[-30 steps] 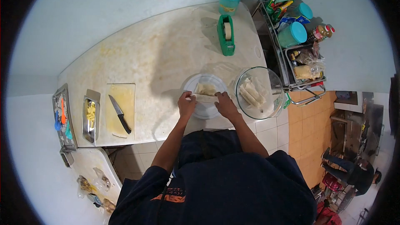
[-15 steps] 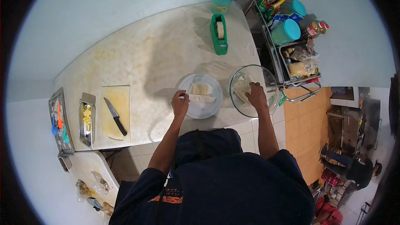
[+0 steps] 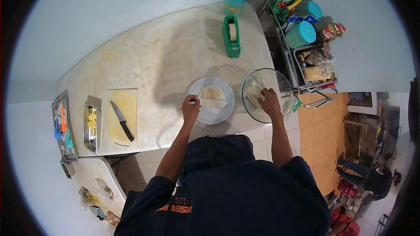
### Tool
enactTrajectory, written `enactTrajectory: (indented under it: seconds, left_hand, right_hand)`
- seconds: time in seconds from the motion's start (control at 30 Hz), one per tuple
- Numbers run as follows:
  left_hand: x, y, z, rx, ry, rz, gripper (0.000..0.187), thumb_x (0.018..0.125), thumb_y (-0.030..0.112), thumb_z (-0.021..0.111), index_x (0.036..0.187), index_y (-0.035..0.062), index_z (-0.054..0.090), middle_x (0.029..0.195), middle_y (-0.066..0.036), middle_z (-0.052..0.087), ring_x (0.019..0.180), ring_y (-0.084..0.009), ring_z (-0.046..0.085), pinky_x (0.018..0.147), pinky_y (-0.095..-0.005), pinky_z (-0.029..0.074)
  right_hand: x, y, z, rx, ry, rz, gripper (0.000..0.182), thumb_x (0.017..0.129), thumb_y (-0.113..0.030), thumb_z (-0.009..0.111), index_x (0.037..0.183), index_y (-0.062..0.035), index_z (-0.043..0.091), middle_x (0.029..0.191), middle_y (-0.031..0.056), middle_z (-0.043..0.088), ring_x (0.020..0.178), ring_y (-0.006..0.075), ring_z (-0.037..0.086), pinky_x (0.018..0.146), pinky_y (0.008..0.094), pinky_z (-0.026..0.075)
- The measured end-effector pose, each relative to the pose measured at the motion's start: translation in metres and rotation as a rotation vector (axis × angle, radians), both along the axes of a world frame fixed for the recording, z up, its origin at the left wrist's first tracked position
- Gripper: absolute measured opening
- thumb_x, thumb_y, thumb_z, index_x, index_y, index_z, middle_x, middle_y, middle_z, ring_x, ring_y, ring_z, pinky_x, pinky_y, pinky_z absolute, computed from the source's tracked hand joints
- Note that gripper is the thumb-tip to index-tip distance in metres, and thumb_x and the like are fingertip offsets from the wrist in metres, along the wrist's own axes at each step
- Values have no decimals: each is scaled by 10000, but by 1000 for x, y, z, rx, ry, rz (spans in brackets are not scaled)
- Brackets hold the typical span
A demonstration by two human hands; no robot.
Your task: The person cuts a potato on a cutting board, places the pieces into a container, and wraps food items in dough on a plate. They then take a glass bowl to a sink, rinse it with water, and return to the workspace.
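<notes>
On the counter's near edge sits a white plate (image 3: 214,116) holding a pale flat piece (image 3: 211,92) and, in front of it, a long pale rolled strip (image 3: 213,103). My left hand (image 3: 190,110) is at the plate's left rim, thumb and fingers closed on the left end of that strip. To the right, my right hand (image 3: 270,103) reaches into a clear glass bowl (image 3: 286,85). Its fingers are curled onto pale, shredded-looking food (image 3: 253,92) inside, and the fingertips are partly hidden.
Left of the plate, a knife (image 3: 122,121) lies on a yellow cutting board (image 3: 127,100), beside a metal tray (image 3: 90,143) of yellow pieces. A green tape dispenser (image 3: 231,39) and a teal-lidded tub (image 3: 235,0) stand behind. A loaded rack (image 3: 291,67) adjoins the right side. Another person (image 3: 372,177) is far off.
The left hand has shifted very slightly on the strip's end. In the bowl, the right hand has moved a little, staying on the pale food. The view has shifted a touch.
</notes>
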State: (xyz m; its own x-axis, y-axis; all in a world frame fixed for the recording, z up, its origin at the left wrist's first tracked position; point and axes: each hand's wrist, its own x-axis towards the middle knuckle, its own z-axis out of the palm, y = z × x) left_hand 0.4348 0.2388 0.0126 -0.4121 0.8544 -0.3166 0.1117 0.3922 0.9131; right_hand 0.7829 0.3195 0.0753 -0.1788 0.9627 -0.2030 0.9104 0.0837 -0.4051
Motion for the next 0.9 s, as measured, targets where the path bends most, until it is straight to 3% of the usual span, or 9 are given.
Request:
enactTrajectory:
  seconds: [0.1,0.2,0.3,0.43,0.53,0.67,0.73,0.83,0.9]
  left_hand:
    - [3,1,4,-28,-54,-20,251,865,108,631,1086,-10,627,885,-115,667,673,-187,698,554,-281,540]
    - [8,3,13,-37,-118,-54,255,877,121,634,1102,2,623,921,-113,665,684,-183,699,530,-274,536]
    - [13,8,28,-93,-207,-129,282,911,154,626,1149,4,602,1003,-119,649,758,-187,693,594,-290,551]
    - [27,18,63,-106,-431,-194,256,928,151,622,1143,12,610,1010,-113,652,811,-186,698,626,-292,559]
    - [33,27,88,-71,-759,-293,332,965,231,601,1215,15,574,1077,-131,642,911,-222,683,739,-339,571]
    - [33,35,122,-64,-1090,-410,468,989,379,537,1273,7,534,1157,-168,623,1000,-301,660,847,-417,560]
    - [26,38,135,-120,-1273,-418,480,999,398,506,1282,12,530,1182,-176,612,1017,-323,655,880,-455,558]
    - [7,25,114,-199,-1230,-327,438,983,344,557,1271,13,533,1189,-172,605,1040,-328,645,887,-475,564]
    - [-8,15,97,-269,-998,-376,387,970,285,590,1240,10,556,1163,-140,614,1023,-286,650,847,-448,583]
  right_hand:
    - [3,-2,3,68,161,50,309,743,-90,736,999,-2,587,968,211,622,915,402,606,816,433,502]
    - [9,1,-1,9,249,43,306,773,-93,722,1028,3,584,930,207,659,857,404,635,768,400,517]
    - [16,3,-2,-4,329,-128,330,820,-133,705,1091,4,578,912,201,698,816,335,683,735,407,536]
    - [23,18,20,-207,589,-326,403,870,-197,705,1144,58,557,941,179,698,783,169,652,705,327,531]
    - [2,20,74,-256,829,-312,392,886,-195,691,1147,62,551,978,168,694,803,156,642,713,314,524]
    - [-50,22,143,-563,724,-88,389,901,-229,671,1186,10,556,948,128,685,821,144,622,715,305,504]
    - [-85,13,141,-459,630,140,412,906,-261,662,1203,1,548,923,122,680,773,149,626,680,328,511]
    - [-130,-6,92,-489,672,328,451,918,-313,640,1204,19,534,941,149,682,766,198,662,679,337,526]
    - [-158,-19,71,-651,610,279,477,918,-350,633,1204,17,531,960,170,678,784,230,680,700,338,537]
